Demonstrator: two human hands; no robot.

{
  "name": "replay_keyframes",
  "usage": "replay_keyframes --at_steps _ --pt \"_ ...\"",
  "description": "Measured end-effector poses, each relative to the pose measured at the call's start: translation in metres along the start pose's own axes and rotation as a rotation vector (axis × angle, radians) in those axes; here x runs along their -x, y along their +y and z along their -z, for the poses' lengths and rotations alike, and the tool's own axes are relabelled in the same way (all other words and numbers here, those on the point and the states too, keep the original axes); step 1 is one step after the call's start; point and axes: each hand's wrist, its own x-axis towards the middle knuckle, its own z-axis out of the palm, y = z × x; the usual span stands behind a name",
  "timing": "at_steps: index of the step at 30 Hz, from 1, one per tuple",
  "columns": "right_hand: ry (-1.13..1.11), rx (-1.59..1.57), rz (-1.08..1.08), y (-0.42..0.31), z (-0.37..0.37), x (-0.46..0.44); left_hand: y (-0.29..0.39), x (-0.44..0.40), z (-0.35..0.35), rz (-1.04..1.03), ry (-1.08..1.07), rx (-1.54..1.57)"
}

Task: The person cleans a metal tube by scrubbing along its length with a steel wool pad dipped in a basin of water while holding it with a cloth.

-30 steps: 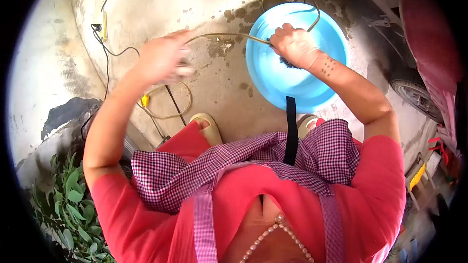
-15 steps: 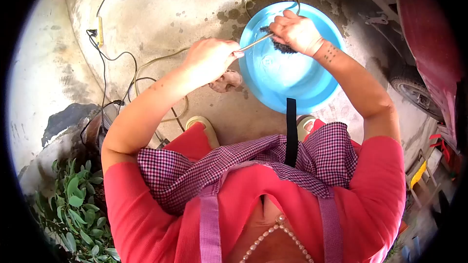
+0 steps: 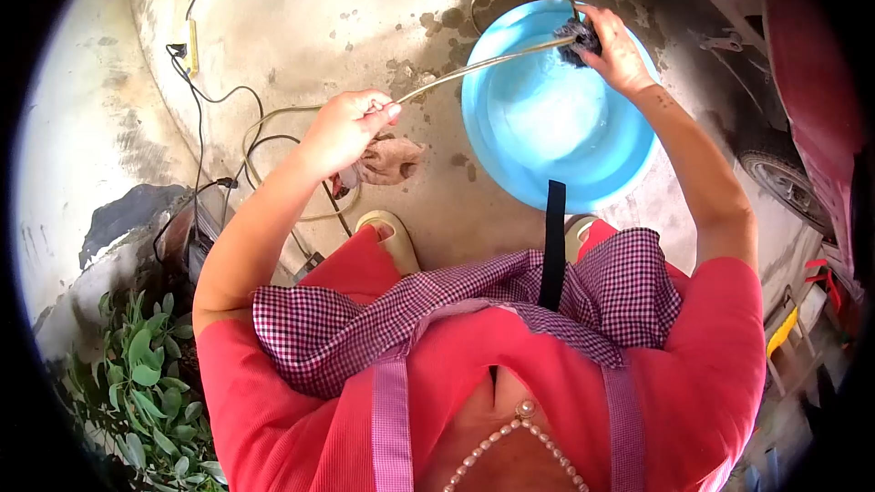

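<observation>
A pale beige cable (image 3: 483, 64) is stretched between my two hands. My left hand (image 3: 346, 132) pinches it between thumb and fingers, left of the blue basin (image 3: 492, 155). Just under that hand is a crumpled pinkish-brown cloth (image 3: 392, 159); whether the fingers also hold it is hidden. Above the basin's upper right part, my right hand (image 3: 620, 55) is closed on a dark fuzzy scrubbing pad (image 3: 579, 41) that sits around the cable. Light reflects off what looks like water inside the basin.
Black cords and a yellow power strip (image 3: 191, 47) lie on the concrete floor at left. Leafy plants (image 3: 146, 383) stand at lower left. A dark red vehicle with a wheel (image 3: 784, 178) is at right. A black strap (image 3: 553, 246) hangs before the apron.
My hands have moved apart: the left went left and slightly down, the right went right with the dark pad. More cable shows between them. The pinkish-brown cloth has shifted left.
</observation>
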Motion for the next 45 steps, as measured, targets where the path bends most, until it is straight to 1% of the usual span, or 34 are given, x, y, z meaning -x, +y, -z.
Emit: replay_keyframes --at_steps 2,3,4,6,8,9,10,12,14,15,16,18,21,24,26,28,31,35,36,38,39,42,43,45 --pt "-0.089 -0.134 -0.155 0.006 -0.007 0.018 -0.012 -0.005 0.002 -0.015 0.008 0.086" --pt "-0.057 -0.122 -0.141 0.021 -0.022 0.026 -0.020 -0.008 0.007 0.030 0.028 0.122" --pt "-0.064 -0.061 -0.143 0.025 -0.023 0.031 -0.022 -0.009 0.011 0.056 0.017 0.083" --pt "-0.093 -0.050 -0.136 0.032 -0.025 0.035 -0.024 -0.011 0.019 0.114 -0.011 -0.010" --pt "-0.092 -0.048 -0.100 0.038 -0.024 0.031 -0.031 -0.012 0.018 0.084 0.038 0.030" --pt "-0.144 -0.172 -0.188 0.034 -0.016 0.024 -0.034 -0.013 0.018 0.064 0.061 0.052" --pt "-0.121 -0.360 -0.244 0.045 -0.017 0.020 -0.038 -0.015 0.020 0.083 0.068 0.057" --pt "-0.063 -0.745 -0.294 0.046 0.004 0.009 -0.054 -0.015 0.027 0.128 0.076 0.072" --pt "0.047 -0.948 -0.330 0.039 0.029 -0.004 -0.065 -0.019 0.027 0.128 0.078 0.040" --pt "0.097 -0.949 -0.325 0.024 0.045 -0.009 -0.066 -0.021 0.026 0.135 0.076 0.026" --pt "0.074 -0.958 -0.262 0.043 0.046 -0.012 -0.064 -0.023 0.025 0.142 0.074 0.012" --pt "0.120 -1.137 -0.293 0.054 0.050 -0.015 -0.052 -0.026 0.022 0.150 0.072 0.002" --pt "0.124 -1.214 -0.327 0.060 0.051 -0.009 -0.048 -0.026 0.025 0.136 0.093 -0.009" --pt "0.195 -1.100 -0.391 0.065 0.052 -0.001 -0.062 -0.029 0.029 0.110 0.115 0.025" --pt "0.251 -1.135 -0.380 0.088 0.055 0.003 -0.063 -0.029 0.030 0.120 0.127 0.042" --pt "0.238 -1.172 -0.435 0.089 0.057 0.008 -0.057 -0.025 0.032 0.164 0.134 0.033" --pt "0.240 -1.193 -0.486 0.085 0.048 0.023 -0.064 -0.033 0.026 0.058 0.193 0.131" --pt "0.432 -1.282 -0.518 0.061 0.030 0.045 -0.064 -0.035 0.023 0.087 0.210 0.089" --pt "0.416 -1.382 -0.557 0.059 0.037 0.051 -0.065 -0.032 0.024 0.074 0.195 0.074" --pt "0.342 -1.381 -0.553 0.069 0.046 0.064 -0.065 -0.027 0.030 0.028 0.167 0.045" --pt "0.319 -1.321 -0.546 0.065 0.056 0.068 -0.064 -0.026 0.033 0.034 0.117 0.018" --pt "0.273 -0.925 -0.528 0.078 0.074 0.066 -0.055 -0.031 0.039 0.022 0.006 -0.017" --pt "0.326 -0.837 -0.475 0.074 0.078 0.057 -0.052 -0.033 0.041 0.015 -0.004 -0.003" --pt "0.373 -0.894 -0.569 0.084 0.087 0.043 -0.047 -0.037 0.044 -0.023 -0.002 0.025"
